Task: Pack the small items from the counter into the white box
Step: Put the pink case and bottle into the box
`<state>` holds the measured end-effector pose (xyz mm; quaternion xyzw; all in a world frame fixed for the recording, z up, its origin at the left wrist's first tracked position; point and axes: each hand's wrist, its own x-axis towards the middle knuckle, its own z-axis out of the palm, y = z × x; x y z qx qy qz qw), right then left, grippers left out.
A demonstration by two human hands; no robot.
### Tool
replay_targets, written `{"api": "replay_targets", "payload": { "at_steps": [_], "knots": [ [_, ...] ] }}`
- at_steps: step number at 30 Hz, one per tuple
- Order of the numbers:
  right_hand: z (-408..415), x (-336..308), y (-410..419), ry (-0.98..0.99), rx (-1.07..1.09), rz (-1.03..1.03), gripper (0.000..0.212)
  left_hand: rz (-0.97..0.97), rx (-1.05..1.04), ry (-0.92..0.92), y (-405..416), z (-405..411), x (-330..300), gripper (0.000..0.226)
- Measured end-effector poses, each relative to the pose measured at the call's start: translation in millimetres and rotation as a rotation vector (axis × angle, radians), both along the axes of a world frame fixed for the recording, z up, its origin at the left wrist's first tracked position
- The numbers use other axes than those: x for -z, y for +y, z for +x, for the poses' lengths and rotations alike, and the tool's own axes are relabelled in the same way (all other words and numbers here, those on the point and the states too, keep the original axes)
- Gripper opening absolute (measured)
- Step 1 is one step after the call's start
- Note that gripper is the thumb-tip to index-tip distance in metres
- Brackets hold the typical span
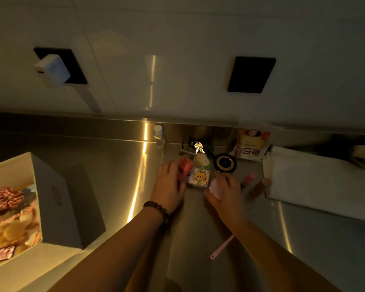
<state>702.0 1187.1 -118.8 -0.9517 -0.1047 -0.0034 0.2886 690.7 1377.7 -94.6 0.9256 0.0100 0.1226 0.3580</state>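
A cluster of small items lies at the back of the steel counter point(118, 186). My left hand point(169, 184) is closed around a small red item point(184, 166). My right hand point(226, 190) grips a pale pink item point(215, 187). Between the hands sits a little white packet with a yellow cartoon figure point(200, 177). Behind it lie a bunch of keys point(198, 146) and a round black compact point(224, 162). The white box point(57, 199) stands at the left, holding a red-checked bow point(3, 200) and several other small items.
A small clear bottle point(159, 135) stands by the backsplash. A printed food packet point(251, 145) leans at the back right, beside a folded white cloth point(316, 180). Two small tubes point(255, 184) lie near the cloth. A pink stick point(221, 247) lies near my right forearm.
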Motion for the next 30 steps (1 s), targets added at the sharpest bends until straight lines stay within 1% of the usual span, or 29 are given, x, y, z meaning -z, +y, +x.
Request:
{"api": "replay_targets", "payload": {
  "at_steps": [1,3,6,11,15,17,20,22,25,28,30],
  "knots": [
    [2.7,-4.4,-0.5,-0.012,0.019,0.032,0.068,-0.012,0.046,-0.010,-3.2,5.6,-3.1,0.058],
    [9.2,-13.9,-0.7,-0.026,0.065,0.105,0.065,0.011,0.149,0.035,-10.9,16.3,-5.8,0.062],
    [16.8,-24.1,-2.1,-0.047,0.091,0.147,0.059,0.171,0.251,0.086,-19.1,26.8,2.0,0.060],
    [23.9,-24.7,-6.3,-0.013,0.045,0.154,0.060,0.260,0.222,0.179,-25.2,35.2,9.6,0.068],
    [34.2,-21.9,-1.4,-0.041,-0.002,0.192,0.054,0.239,0.174,0.205,-15.2,33.1,10.2,0.071],
    [45.6,-21.4,6.1,-0.062,-0.030,0.139,0.048,0.250,0.096,0.214,-0.2,29.1,11.6,0.069],
    [64.1,-22.6,23.7,-0.039,-0.067,-0.036,0.048,0.290,-0.055,0.249,24.6,24.9,10.7,0.060],
    [72.1,-22.4,36.1,-0.027,-0.103,-0.167,0.051,0.334,-0.102,0.280,36.1,23.7,9.1,0.059],
    [78.8,-20.8,49.0,-0.042,-0.105,-0.324,0.054,0.353,-0.110,0.298,43.7,22.3,8.8,0.059],
    [82.0,-21.4,56.1,-0.038,-0.088,-0.419,0.054,0.320,-0.092,0.307,44.7,21.3,9.4,0.056],
    [83.8,-22.7,58.2,-0.036,-0.096,-0.444,0.051,0.312,-0.082,0.298,44.0,20.6,8.9,0.055]
  ]
}}
